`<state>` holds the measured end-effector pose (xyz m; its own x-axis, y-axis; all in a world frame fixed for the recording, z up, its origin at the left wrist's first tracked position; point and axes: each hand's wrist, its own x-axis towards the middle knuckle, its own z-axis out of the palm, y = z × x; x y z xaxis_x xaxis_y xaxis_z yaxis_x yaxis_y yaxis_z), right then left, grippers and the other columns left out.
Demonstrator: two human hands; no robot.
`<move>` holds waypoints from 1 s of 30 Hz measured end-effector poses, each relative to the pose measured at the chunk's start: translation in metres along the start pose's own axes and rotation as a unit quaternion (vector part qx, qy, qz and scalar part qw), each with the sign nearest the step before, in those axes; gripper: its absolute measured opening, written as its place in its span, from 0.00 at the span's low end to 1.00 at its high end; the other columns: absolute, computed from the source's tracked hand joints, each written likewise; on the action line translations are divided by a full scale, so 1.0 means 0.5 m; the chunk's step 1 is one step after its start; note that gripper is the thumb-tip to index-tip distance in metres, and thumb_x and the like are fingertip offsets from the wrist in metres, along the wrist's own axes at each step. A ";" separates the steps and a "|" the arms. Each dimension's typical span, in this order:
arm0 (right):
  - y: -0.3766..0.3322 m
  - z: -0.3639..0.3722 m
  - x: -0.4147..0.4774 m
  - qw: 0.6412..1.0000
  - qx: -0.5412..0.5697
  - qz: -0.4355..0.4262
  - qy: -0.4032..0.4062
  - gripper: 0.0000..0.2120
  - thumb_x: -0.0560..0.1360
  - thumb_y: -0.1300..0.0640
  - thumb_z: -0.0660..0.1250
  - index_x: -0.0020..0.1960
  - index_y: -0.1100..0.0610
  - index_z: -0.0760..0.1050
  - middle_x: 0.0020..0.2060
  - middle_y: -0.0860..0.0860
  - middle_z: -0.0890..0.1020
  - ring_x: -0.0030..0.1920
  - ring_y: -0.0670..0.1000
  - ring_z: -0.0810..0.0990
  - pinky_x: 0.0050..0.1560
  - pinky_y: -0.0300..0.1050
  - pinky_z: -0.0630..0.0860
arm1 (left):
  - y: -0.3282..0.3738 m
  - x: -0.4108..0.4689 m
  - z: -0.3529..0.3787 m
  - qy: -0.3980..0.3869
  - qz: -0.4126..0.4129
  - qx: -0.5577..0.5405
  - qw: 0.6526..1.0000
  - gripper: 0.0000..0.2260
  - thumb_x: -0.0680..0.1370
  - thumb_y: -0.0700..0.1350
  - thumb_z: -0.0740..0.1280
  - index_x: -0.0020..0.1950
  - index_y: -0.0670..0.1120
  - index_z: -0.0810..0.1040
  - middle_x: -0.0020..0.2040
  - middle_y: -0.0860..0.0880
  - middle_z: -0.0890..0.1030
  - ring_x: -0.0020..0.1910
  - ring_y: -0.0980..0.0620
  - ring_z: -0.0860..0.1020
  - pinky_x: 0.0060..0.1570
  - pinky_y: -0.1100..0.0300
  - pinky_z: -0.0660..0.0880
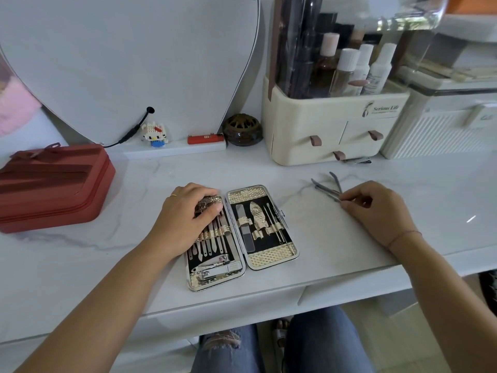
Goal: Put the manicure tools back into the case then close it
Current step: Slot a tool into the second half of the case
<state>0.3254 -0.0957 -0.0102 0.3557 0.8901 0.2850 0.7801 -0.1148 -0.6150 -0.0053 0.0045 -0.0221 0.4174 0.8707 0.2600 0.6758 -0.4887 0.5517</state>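
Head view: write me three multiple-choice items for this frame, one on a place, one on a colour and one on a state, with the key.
1. The loose metal tools lie
A. right of the manicure case, at the right hand
B. inside the case's left half
C. on the person's lap

2. The zipped pouch at far left is
A. blue
B. red
C. green

3. The manicure case is
A. shut and latched
B. standing on edge
C. open flat, both halves showing

Key: 1 A, the right hand pinches them on the tabletop beside the case; 2 B, its shell is plainly red; 3 C, strapped tools show in both halves, with the left hand resting on the left one.
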 end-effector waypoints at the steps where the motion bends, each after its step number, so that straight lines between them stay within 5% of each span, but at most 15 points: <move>1: -0.010 0.007 -0.002 1.000 0.004 -0.010 -0.003 0.04 0.69 0.62 0.71 0.42 0.55 0.81 0.39 0.50 0.78 0.38 0.45 0.75 0.40 0.26 0.68 | 0.000 0.000 0.000 0.000 0.000 -0.001 1.000 0.15 0.77 0.55 0.63 0.62 0.53 0.76 0.58 0.55 0.76 0.61 0.53 0.69 0.63 0.51 0.66; 7: -0.027 0.030 0.020 0.999 0.022 -0.024 0.014 0.01 0.71 0.57 0.70 0.41 0.54 0.79 0.39 0.48 0.78 0.38 0.43 0.75 0.42 0.31 0.69 | 0.000 -0.001 0.000 0.002 0.000 -0.008 1.000 0.14 0.77 0.54 0.63 0.62 0.53 0.76 0.58 0.55 0.76 0.61 0.53 0.69 0.63 0.51 0.66; 11: 0.038 0.002 0.104 0.995 -0.100 0.001 0.012 0.15 0.75 0.55 0.65 0.60 0.56 0.75 0.62 0.56 0.73 0.63 0.58 0.70 0.63 0.49 0.64 | -0.001 -0.001 0.000 0.000 0.000 -0.008 1.000 0.14 0.78 0.55 0.63 0.62 0.54 0.76 0.58 0.55 0.75 0.61 0.54 0.69 0.63 0.51 0.66; 14: 0.070 -0.009 0.136 0.988 -0.139 0.056 -0.041 0.23 0.75 0.51 0.65 0.68 0.55 0.67 0.69 0.55 0.65 0.69 0.60 0.63 0.69 0.55 0.59 | -0.002 -0.001 0.000 0.000 0.004 -0.005 1.000 0.14 0.78 0.55 0.63 0.62 0.54 0.76 0.58 0.55 0.75 0.61 0.53 0.69 0.63 0.51 0.66; 23: 0.077 -0.003 0.128 0.990 -0.136 0.009 -0.037 0.18 0.74 0.54 0.66 0.64 0.54 0.73 0.64 0.55 0.70 0.65 0.58 0.69 0.67 0.56 0.63 | -0.001 0.000 -0.001 -0.001 0.004 -0.002 1.000 0.15 0.78 0.55 0.63 0.62 0.54 0.76 0.58 0.55 0.76 0.61 0.52 0.70 0.62 0.51 0.66; 30: 0.066 0.003 0.124 0.995 -0.101 -0.013 0.014 0.16 0.70 0.57 0.70 0.57 0.58 0.76 0.44 0.52 0.76 0.49 0.56 0.75 0.53 0.47 0.69 | 0.002 -0.001 -0.001 -0.002 -0.003 -0.003 1.000 0.14 0.78 0.54 0.63 0.62 0.54 0.76 0.58 0.56 0.75 0.61 0.53 0.69 0.63 0.51 0.66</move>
<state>0.3726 -0.0435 -0.0139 0.3466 0.8813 0.3212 0.8756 -0.1811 -0.4478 -0.0050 0.0037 -0.0210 0.4164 0.8730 0.2539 0.6741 -0.4838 0.5581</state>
